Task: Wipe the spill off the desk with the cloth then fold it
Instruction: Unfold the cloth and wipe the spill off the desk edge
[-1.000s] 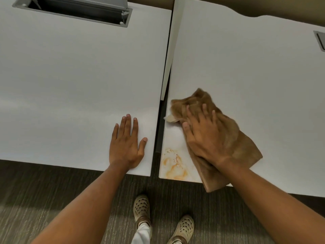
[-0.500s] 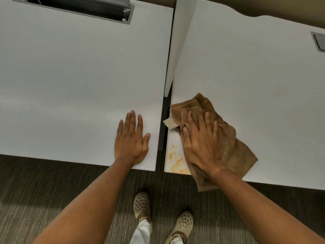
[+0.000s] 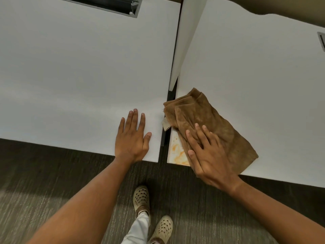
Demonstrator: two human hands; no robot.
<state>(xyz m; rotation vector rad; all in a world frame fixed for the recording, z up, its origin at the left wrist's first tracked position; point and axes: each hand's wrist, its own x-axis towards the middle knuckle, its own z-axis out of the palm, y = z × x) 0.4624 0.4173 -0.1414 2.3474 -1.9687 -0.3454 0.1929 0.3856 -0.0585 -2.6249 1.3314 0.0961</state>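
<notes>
The brown cloth (image 3: 209, 124) lies crumpled on the right tabletop (image 3: 255, 76), just right of centre in the frame, its upper left folds reaching the tabletop's left edge and a pale tag or corner hanging over the dark gap there. The right hand (image 3: 209, 155) lies flat on the cloth's lower left part, fingers spread and pressing down rather than gripping, with the heel of the hand past the tabletop's front edge. Just left of that hand, at the front left corner of this tabletop, the orange spill (image 3: 178, 154) shows as smears and specks, partly covered by the cloth's edge. Across the gap, the left hand (image 3: 131, 138) rests open and empty, palm down with fingers extended, on the front right corner of the left tabletop (image 3: 79, 67). A white divider panel (image 3: 182, 41) stands between the two tabletops. A grey cable slot (image 3: 112, 5) sits at the upper left of the frame. Below, on the dark carpet (image 3: 44, 182), two beige perforated clogs (image 3: 141, 198) are seen at lower centre.
</notes>
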